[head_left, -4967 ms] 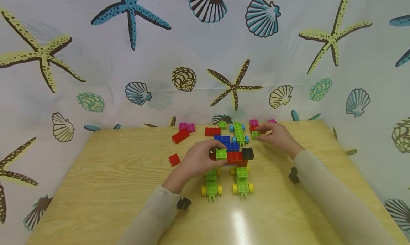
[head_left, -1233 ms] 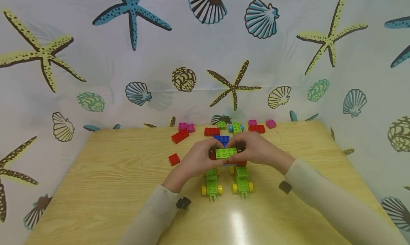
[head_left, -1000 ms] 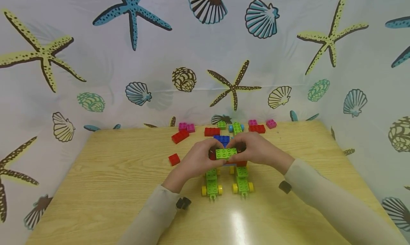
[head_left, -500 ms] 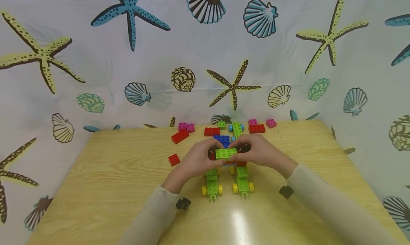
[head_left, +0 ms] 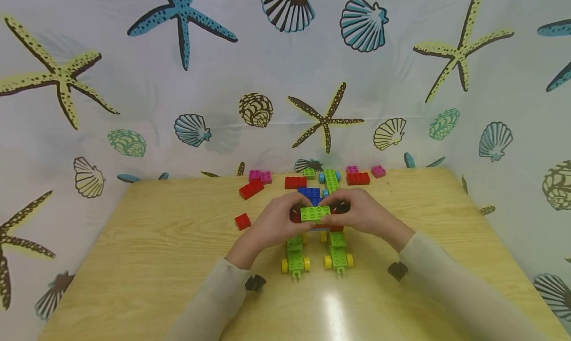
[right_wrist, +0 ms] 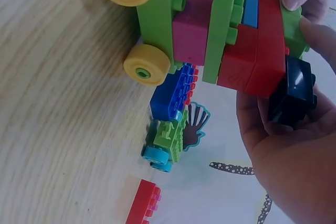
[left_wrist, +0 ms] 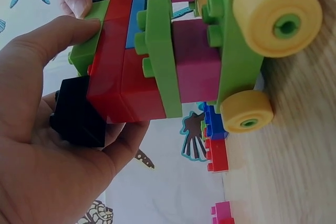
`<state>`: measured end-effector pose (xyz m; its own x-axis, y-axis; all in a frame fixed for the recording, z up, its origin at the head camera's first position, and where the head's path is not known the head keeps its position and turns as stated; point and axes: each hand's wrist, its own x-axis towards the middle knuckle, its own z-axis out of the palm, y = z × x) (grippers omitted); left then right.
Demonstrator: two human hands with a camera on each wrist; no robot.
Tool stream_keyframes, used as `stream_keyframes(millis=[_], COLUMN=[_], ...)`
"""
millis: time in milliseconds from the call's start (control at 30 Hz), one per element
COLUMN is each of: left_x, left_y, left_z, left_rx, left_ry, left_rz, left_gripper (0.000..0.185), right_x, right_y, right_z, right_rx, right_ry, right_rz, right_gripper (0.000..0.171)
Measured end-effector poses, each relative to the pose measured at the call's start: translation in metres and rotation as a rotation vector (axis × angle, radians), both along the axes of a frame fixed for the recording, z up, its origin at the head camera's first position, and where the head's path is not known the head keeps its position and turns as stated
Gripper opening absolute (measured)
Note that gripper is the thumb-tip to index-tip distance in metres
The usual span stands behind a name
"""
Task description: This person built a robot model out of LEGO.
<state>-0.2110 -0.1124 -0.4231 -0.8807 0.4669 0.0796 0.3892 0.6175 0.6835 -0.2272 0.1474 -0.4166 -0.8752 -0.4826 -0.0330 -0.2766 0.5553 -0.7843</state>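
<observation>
I see my left hand [head_left: 272, 224] and right hand [head_left: 362, 216] both curled around a block vehicle [head_left: 317, 232] standing on the table [head_left: 156, 261]. Each thumb presses a green brick [head_left: 315, 213] on its top, and each hand's fingers wrap a black block [left_wrist: 77, 115] at the vehicle's side. The yellow wheels [right_wrist: 147, 64] seem to touch the wood, though the angle is poor. Loose red bricks [head_left: 251, 189] lie beyond.

Green bricks [head_left: 314, 213] side by side atop red-layered, yellow-wheeled brick build [head_left: 317, 239]; upright on table
</observation>
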Motion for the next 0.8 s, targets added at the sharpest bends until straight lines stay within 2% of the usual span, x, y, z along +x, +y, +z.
stream_keyframes(millis=[433, 800], left_x=[-0.002, -0.002], left_y=[-0.006, -0.006], left_z=[0.003, 0.001], left_rx=[0.082, 0.092], left_ry=[-0.029, -0.055], left_rz=[-0.004, 0.008], left_gripper=[0.033, 0.029], right_x=[-0.001, 0.002], right_y=[0.002, 0.0], right_z=[-0.006, -0.013], right_rx=[-0.053, -0.109], right_ry=[-0.032, -0.062], right_rz=[-0.012, -0.033], right_gripper=[0.036, 0.032])
